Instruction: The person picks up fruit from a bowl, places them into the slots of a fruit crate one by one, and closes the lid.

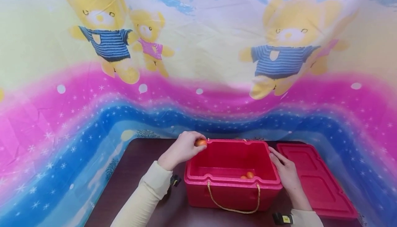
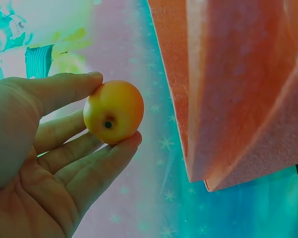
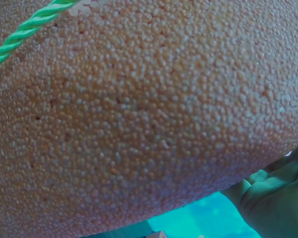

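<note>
nearest, the pale right sleeve and left sleeve come up from the bottom edge, with a black wrist device at the right cuff. just past them stands a red box, its top open, a gold rope handle hanging in a loop on its near wall. inside, close behind that wall, lie two small fruits, one partly hidden by the rim. the right hand rests against the box's right side, fingers fairly straight along the rim. to its right a red lid lies on the dark table. farther off, by the box's far left corner, the left hand pinches an orange fruit between thumb and fingertips; in the left wrist view it is apart from the box, dark stem end toward the camera. farthest, a printed backdrop shows yellow bears in striped shirts above pink and blue bands
</note>
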`<state>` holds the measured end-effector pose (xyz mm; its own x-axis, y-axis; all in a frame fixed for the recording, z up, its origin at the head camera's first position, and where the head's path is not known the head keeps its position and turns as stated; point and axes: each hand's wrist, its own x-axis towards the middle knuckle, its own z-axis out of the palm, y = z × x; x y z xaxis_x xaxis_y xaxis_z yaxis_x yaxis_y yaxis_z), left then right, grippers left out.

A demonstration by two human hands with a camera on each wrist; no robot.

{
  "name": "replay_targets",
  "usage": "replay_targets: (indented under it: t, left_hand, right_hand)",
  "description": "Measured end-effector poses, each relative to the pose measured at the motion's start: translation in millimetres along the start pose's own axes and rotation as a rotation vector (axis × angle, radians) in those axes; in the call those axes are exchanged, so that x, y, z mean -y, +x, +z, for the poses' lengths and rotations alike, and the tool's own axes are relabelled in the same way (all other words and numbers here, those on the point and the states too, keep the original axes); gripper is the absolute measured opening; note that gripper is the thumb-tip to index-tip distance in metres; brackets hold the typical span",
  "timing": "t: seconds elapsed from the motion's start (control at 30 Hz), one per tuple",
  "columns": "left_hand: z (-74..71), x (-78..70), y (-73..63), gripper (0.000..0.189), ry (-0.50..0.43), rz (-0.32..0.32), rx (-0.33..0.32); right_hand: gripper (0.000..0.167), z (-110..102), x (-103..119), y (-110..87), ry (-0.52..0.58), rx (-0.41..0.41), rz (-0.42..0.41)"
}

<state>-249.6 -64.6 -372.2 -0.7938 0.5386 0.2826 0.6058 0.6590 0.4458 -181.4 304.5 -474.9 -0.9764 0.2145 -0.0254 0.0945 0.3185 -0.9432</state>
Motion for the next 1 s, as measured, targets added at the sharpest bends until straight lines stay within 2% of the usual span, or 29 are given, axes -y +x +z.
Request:
replay_targets:
  t: [0.27, 1.0]
  left_hand:
    - [2.1, -7.6, 4.3, 0.030, 0.002, 0.002, 0.025]
    - [8.3, -14.3, 10.7, 0.035, 0.005, 0.014, 0.074]
  right_hand:
    - [0.069, -1, 0, -0.9, 0.002, 0.006, 0.014]
    - [0.070, 1, 0, -0.9, -0.005, 0.002, 0.025]
